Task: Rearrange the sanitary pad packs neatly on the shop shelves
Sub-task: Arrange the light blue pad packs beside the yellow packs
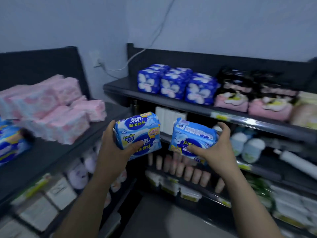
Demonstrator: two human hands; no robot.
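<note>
Grip, left hand (118,145): fingers behind and thumb across the front of a light-blue pack (137,133), held upright with its printed face out, in the air in front of the shelves
Grip, right hand (214,148): thumb on the front and fingers curled over the far edge of a second light-blue pack (192,136), its print upside down, just beside the first and not touching it
Lower shelves (243,166): peach tubes (180,169) standing in rows below the two held packs, pale round jars (248,148) to the right
Left shelf (51,160): blurred pink packs (56,110) piled loosely, one blue pack (12,146) at the near left edge
Right top shelf (171,103): dark-blue packs (175,85) in tidy rows, black-and-pink packs (248,95) next to them on the right
Wall (223,23): white cable (113,70) plugged into a socket (101,63) in the corner between the two shelf units
</note>
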